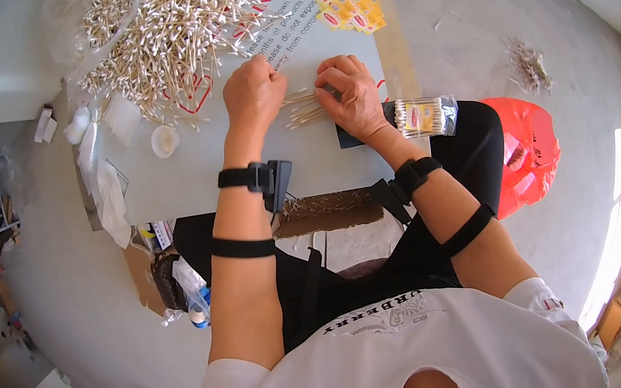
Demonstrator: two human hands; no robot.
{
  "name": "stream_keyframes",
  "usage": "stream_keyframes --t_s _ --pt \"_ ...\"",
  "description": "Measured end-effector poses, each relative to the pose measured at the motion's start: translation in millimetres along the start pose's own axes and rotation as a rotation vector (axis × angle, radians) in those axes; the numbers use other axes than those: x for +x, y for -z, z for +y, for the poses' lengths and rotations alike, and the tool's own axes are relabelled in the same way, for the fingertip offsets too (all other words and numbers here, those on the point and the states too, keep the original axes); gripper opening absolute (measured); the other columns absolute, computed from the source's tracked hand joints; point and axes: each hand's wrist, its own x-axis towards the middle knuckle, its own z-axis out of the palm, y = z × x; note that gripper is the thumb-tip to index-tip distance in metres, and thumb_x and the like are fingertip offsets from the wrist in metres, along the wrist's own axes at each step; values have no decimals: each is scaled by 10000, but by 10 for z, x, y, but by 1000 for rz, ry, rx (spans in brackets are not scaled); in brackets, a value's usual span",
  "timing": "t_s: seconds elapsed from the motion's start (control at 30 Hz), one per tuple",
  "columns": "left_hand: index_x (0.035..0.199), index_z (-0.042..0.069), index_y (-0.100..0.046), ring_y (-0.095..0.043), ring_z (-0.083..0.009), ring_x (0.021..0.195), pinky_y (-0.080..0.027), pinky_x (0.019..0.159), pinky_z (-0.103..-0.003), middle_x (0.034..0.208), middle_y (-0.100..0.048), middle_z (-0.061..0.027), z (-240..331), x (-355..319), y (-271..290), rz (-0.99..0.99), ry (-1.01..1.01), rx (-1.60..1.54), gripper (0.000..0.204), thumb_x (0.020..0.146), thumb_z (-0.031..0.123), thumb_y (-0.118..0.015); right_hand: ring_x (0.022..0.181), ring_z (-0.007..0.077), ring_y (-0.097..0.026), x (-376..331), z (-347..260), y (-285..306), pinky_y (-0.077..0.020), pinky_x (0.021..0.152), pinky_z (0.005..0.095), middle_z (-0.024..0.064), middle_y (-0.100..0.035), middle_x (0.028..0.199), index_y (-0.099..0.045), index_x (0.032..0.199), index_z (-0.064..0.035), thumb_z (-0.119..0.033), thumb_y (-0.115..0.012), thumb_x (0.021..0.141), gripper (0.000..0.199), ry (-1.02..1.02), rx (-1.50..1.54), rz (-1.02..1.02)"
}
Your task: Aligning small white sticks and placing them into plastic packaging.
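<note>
My left hand is closed in a fist above the grey tabletop; whatever its fingers hold is hidden. To its right, my right hand has its fingers curled down over a small row of loose cotton swabs. These swabs lie sideways between the two hands, their right ends under the right fingers. Close to my right wrist, a clear pack of cotton swabs with a yellow label rests at the table's near right edge. Beyond the left hand spreads a large heap of loose cotton swabs.
Yellow printed cards lie at the far right of the table. A small round white tub stands left. On the floor at right are a red plastic bag and a pile of swabs. An open cardboard box sits below the table edge.
</note>
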Motion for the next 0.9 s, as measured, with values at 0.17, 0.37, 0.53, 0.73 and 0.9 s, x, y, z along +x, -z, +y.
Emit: stream_keyframes --t_s 0.17,0.37,0.53,0.73,0.9 --pt "780 17 -631 -629 -305 624 -502 615 -382 656 -635 -153 -9 -730 340 -372 67 -402 121 752 126 -676 891 272 -546 -16 27 40 -427 815 381 45 -616 950 -612 768 -64 -75 -662 723 67 4 -12 15" --pt "905 5 -635 -634 -275 673 -500 639 -372 769 -661 -141 -651 -714 235 121 220 -319 198 794 155 -702 893 274 -542 8 -5 9 -425 816 381 43 -615 941 -609 768 -64 -78 -660 727 68 16 -4 3" --pt "897 24 -653 -651 -323 721 -504 673 -426 801 -670 -156 -804 -200 238 240 361 -179 265 785 253 -723 892 269 -540 6 -18 -9 -423 817 380 40 -614 932 -604 759 -63 -82 -660 733 64 18 -29 -16" --pt "845 26 -670 -658 -379 795 -510 713 -462 833 -686 -170 -461 147 229 201 449 91 294 776 309 -711 916 265 -552 -16 -6 60 -429 845 376 44 -620 944 -619 779 -52 -85 -663 745 64 -34 -42 -50" --pt "853 47 -670 -655 -395 818 -512 719 -475 859 -687 -185 -625 162 59 207 359 141 172 805 211 -648 915 262 -551 7 -39 28 -425 845 375 41 -618 949 -623 783 -58 -87 -667 744 66 -12 -19 -48"
